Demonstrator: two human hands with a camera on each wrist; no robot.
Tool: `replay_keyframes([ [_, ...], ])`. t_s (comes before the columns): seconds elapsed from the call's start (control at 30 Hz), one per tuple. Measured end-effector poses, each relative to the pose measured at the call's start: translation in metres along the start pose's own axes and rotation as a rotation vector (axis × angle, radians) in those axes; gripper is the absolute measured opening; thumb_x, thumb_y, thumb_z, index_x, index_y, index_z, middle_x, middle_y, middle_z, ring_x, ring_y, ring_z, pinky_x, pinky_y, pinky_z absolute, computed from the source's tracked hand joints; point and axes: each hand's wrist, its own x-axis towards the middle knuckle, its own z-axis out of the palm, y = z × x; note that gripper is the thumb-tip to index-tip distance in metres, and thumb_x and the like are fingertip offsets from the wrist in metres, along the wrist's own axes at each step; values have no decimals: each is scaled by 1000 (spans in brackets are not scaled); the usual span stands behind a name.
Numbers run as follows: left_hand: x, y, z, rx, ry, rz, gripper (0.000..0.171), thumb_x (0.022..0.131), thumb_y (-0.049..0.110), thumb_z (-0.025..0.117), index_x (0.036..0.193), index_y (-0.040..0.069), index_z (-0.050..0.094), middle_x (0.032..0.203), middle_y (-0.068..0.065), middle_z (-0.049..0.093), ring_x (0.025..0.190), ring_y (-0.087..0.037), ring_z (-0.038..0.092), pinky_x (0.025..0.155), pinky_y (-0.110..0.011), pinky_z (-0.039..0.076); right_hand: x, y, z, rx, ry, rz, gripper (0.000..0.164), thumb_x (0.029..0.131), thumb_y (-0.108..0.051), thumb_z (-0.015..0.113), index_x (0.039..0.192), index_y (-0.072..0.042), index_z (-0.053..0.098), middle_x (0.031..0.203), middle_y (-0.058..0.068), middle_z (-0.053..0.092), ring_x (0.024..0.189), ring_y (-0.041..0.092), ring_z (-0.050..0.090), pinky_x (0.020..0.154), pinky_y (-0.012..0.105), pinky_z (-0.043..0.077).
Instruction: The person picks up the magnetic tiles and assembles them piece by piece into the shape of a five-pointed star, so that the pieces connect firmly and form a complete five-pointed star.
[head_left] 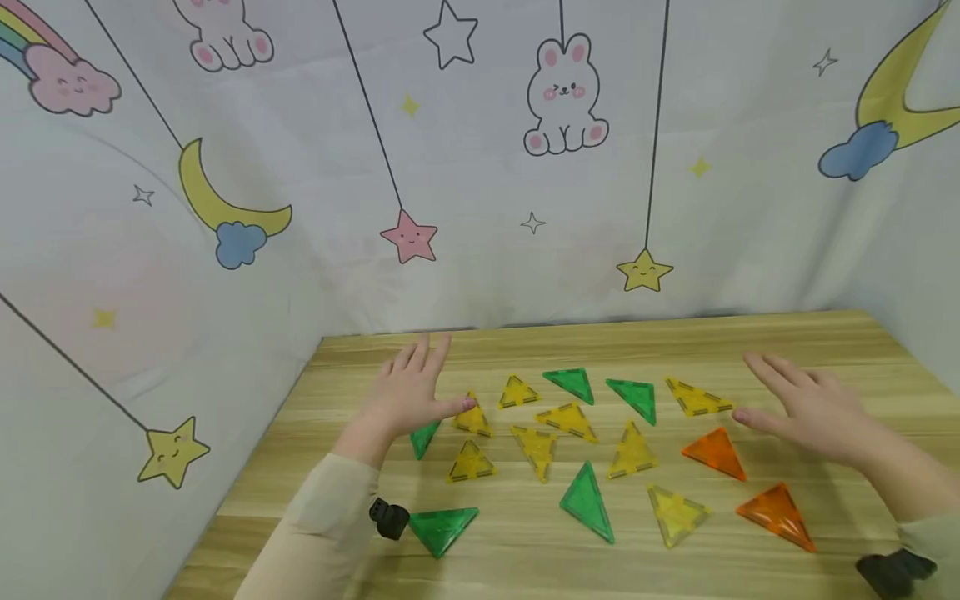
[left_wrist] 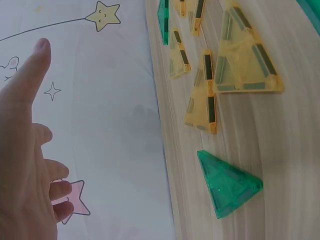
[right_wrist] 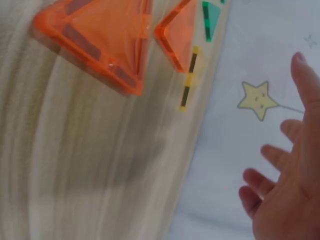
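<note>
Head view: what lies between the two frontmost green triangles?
Bare tabletop between the front left green triangle and the front middle green triangle, in the head view.

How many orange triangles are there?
2: the upper orange triangle is near the right hand; the lower orange triangle lies below and right of it in the head view.

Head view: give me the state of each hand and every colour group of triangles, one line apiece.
Left grip: fingers relaxed, thumb apart from them, holding nothing
Right grip: fingers relaxed, thumb apart from them, holding nothing
Green triangles: five, lying on the table, one partly hidden by the left grip
Yellow triangles: eight, lying scattered
Orange triangles: two, lying apart from each other
</note>
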Motion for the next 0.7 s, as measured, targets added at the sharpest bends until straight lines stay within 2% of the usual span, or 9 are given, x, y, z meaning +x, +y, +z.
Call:
replay_keyframes([
  [0.2, -6, 3, 7, -84, 24, 68, 103, 78, 66, 59, 152, 17, 9, 155, -12, 12, 135, -41, 22, 104, -62, 15, -9, 3, 8, 145, 31, -102, 89, 81, -41, 71, 148, -4, 25, 136, 33, 36, 113, 58, 34, 85, 70, 23],
  [0.33, -10, 4, 12, -106, 26, 123, 104, 75, 67, 62, 152, 15, 15, 154, -11, 18, 133, -40, 26, 101, -61, 20, -14, -1, 12, 200, 20, -139, 84, 79, -40, 73, 141, 3, 36, 134, 31, 41, 116, 53, 38, 88, 68, 27],
  [0.47, -12, 6, 19, -121, 41, 156, 108, 72, 66, 66, 151, 14, 15, 153, -11, 21, 131, -39, 28, 100, -59, 21, -16, -10, 19, 225, 47, -189, 78, 76, -38, 76, 133, 7, 46, 128, 27, 50, 112, 47, 46, 84, 63, 37],
  [0.6, -15, 10, 26, -163, 60, 172, 110, 70, 58, 74, 151, 12, 15, 152, -12, 24, 130, -39, 29, 102, -60, 20, -18, -19, 28, 240, 57, -240, 73, 75, -37, 76, 129, 6, 51, 123, 22, 56, 102, 38, 56, 80, 55, 44],
  [0.7, -17, 13, 32, -204, 63, 180, 109, 69, 53, 77, 151, 13, 18, 151, -10, 28, 130, -38, 28, 102, -60, 18, -20, -25, 32, 270, 18, -240, 73, 77, -40, 74, 131, 4, 50, 125, 19, 56, 101, 34, 57, 79, 51, 46],
])
